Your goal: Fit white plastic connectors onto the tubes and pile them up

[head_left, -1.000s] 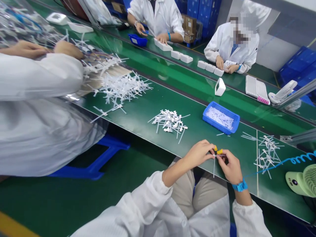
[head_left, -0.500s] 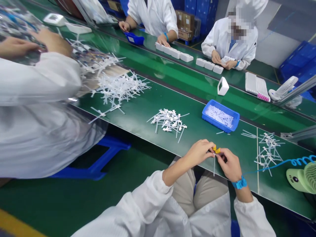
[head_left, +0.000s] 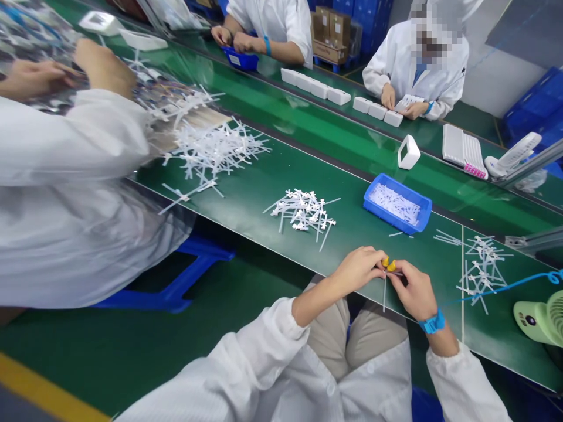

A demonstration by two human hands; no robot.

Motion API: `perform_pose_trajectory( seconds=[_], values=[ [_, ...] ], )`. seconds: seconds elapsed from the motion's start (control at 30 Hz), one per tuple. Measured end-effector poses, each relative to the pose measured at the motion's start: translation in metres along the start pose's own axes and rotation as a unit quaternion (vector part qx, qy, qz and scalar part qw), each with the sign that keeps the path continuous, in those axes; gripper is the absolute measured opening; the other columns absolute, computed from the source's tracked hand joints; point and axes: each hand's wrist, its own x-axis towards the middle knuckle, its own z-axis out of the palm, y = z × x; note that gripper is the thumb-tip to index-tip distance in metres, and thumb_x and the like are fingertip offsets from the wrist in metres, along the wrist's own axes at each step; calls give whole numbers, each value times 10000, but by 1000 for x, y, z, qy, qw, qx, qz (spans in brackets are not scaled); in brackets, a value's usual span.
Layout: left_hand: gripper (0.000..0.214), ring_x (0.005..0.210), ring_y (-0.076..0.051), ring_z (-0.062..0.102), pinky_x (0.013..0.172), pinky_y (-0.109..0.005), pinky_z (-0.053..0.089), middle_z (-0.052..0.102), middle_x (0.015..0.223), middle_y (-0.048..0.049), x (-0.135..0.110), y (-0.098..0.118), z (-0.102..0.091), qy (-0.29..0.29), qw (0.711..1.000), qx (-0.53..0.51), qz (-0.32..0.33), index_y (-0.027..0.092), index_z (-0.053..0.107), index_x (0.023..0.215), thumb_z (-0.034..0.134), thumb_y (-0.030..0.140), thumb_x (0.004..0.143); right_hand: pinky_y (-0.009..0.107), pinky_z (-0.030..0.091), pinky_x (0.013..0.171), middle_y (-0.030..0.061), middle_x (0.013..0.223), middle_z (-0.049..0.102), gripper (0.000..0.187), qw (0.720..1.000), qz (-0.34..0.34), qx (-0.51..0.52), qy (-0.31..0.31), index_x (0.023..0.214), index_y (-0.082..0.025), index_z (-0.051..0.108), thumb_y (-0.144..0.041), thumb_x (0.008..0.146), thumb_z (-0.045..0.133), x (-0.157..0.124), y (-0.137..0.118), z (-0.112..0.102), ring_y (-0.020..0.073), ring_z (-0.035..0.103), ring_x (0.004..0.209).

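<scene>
My left hand (head_left: 363, 266) and my right hand (head_left: 414, 287) meet over the near edge of the green bench, both closed in a pinch. Between their fingertips is a thin white strip (head_left: 384, 296) that looks like a cable tie, its free end hanging down. Yellow covers (head_left: 391, 266), apparently finger cots, sit at the index fingertips. The small piece at the strip's upper end is mostly hidden by the fingers. Beyond my hands stands a blue tray (head_left: 366, 206) of small white pieces. To the left lies a pile of white strips with small white blocks (head_left: 303, 210).
More strips (head_left: 481, 266) lie to the right, near a green fan (head_left: 534, 319) and a blue coiled cord (head_left: 519, 284). A co-worker's sleeve (head_left: 74, 140) is at left beside a larger strip pile (head_left: 215, 146). Two people work across the bench behind white housings (head_left: 338, 96).
My hands stay together on the strip, with only slight finger movement. Across the bench, a co-worker's hand has moved left from the white housings to the blue container. The view has shifted slightly.
</scene>
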Motion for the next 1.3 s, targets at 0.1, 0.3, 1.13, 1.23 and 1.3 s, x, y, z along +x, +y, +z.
perform_pose_trajectory(
  seconds=[0.1, 0.3, 1.13, 1.23, 1.3],
  values=[
    [249, 950, -211, 689, 831, -288, 471, 764, 953, 6, 1, 0, 0, -3, 1000, 3, -4, 214, 658, 990, 895, 226, 915, 312, 536, 764, 36, 963, 774, 82, 999, -11, -31, -37, 1072, -257, 629, -218, 1024, 575, 5, -3, -4, 234, 745, 858],
    [217, 967, -223, 687, 843, -298, 472, 759, 957, -4, 2, -1, -1, -11, 1000, 5, 0, 211, 652, 973, 865, 200, 935, 328, 533, 749, 50, 938, 748, 145, 989, -28, -85, -118, 1080, -250, 579, -141, 994, 539, 16, -5, -11, 253, 730, 859],
    [255, 1052, -240, 677, 923, -320, 496, 800, 1006, -17, -5, -3, 4, 6, 998, -58, 3, 217, 657, 1159, 790, 124, 962, 326, 543, 796, 59, 887, 727, 283, 979, -72, -82, -174, 870, -230, 710, -240, 1096, 541, 28, -4, -23, 224, 696, 855],
    [248, 1046, -239, 677, 935, -328, 492, 806, 1004, -12, -4, -2, 3, 0, 999, -48, 16, 219, 658, 1127, 805, 127, 949, 317, 551, 786, 56, 875, 734, 279, 981, -63, -84, -166, 844, -226, 727, -215, 1069, 563, 29, -6, -24, 215, 701, 834],
    [265, 1056, -243, 676, 933, -331, 492, 808, 1012, -18, -3, -1, 2, 0, 999, -38, 22, 217, 658, 1145, 814, 139, 946, 333, 575, 830, 63, 948, 775, 240, 984, -48, -69, -158, 884, -231, 759, -194, 1043, 583, 27, -6, -27, 223, 732, 892]
  ],
)
